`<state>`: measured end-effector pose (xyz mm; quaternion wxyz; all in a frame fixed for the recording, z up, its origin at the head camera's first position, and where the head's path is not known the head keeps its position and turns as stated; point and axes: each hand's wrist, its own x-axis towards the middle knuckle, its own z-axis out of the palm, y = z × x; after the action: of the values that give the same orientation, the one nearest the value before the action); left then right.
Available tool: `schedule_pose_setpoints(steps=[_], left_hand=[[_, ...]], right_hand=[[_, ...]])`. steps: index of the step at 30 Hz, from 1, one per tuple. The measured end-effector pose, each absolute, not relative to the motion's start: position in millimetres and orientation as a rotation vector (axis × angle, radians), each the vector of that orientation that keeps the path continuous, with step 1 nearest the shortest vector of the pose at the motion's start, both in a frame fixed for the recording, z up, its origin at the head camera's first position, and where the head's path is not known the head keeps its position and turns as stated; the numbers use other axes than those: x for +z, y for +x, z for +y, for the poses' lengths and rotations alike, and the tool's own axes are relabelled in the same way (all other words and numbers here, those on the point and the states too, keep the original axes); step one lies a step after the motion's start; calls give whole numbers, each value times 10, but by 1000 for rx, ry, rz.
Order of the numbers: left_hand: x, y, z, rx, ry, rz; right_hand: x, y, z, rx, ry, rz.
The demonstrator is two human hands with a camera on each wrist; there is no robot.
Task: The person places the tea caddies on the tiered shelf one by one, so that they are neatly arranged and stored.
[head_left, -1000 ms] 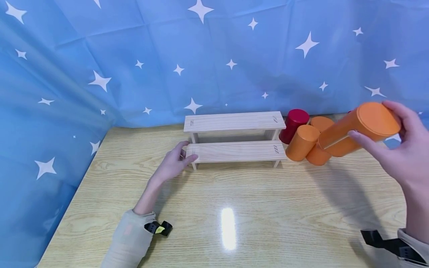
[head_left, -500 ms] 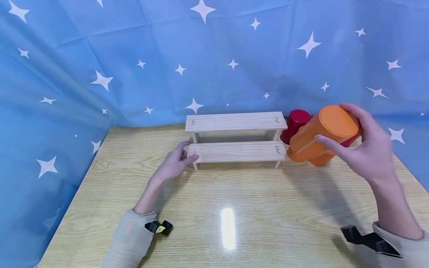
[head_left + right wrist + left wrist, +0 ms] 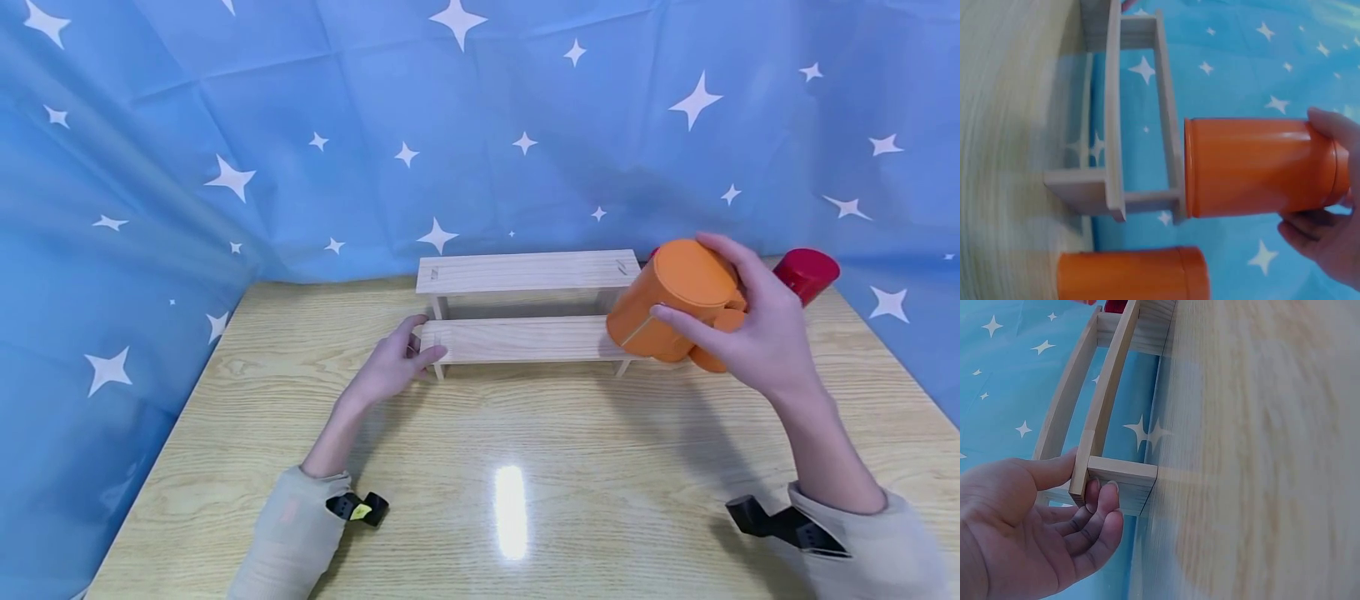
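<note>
A two-step wooden shelf (image 3: 517, 340) stands against the back cloth. My left hand (image 3: 386, 367) grips the left end of its lower board; the left wrist view shows the thumb on the board (image 3: 1105, 394) and the fingers curled beneath. My right hand (image 3: 772, 342) holds an orange canister (image 3: 686, 275) near its lid end, tilted in the head view, in the air by the shelf's right end. In the right wrist view the canister's far end (image 3: 1194, 169) appears close to the upper board; whether they touch, I cannot tell.
Right of the shelf, other orange canisters (image 3: 708, 360) stand on the wooden table (image 3: 420, 483), partly hidden by the held one. A red canister (image 3: 807, 271) shows beyond my right hand. Blue star-patterned cloth (image 3: 360, 100) hangs behind and on the left.
My right hand has carried the orange canister leftward, from over the canisters at the right to the shelf's right end. The left hand has stayed on the board.
</note>
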<state>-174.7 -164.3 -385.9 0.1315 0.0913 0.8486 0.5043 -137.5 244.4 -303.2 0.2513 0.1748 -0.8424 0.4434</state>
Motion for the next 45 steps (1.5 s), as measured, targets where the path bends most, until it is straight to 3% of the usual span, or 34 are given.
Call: schedule_pose_setpoints(steps=[16, 45], left_hand=[[-3870, -1760, -1645, 1487, 264, 2453], [-3895, -1773, -1646, 1537, 217, 2426]], right_hand=[[-3196, -1502, 1992, 1122, 654, -2387], [-3388, -1789, 1117, 1367, 866, -2374]])
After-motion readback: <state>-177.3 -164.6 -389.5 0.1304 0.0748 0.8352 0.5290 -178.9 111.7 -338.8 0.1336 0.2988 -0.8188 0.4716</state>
